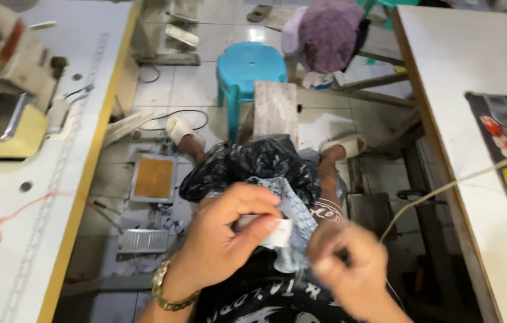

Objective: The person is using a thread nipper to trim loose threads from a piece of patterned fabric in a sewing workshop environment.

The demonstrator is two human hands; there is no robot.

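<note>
We pinch a small white tag (281,230) on crumpled blue-grey cloth (294,221) with our left hand (229,236), while our blurry right hand (352,263) maybe pinches the cloth too.

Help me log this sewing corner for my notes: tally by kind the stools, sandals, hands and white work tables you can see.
Stools: 1, the blue plastic stool
Sandals: 2, the left sandal and right sandal
Hands: 2, the left hand and right hand, both on the patterned cloth
Work tables: 2, left table, right table
Total: 7
</note>
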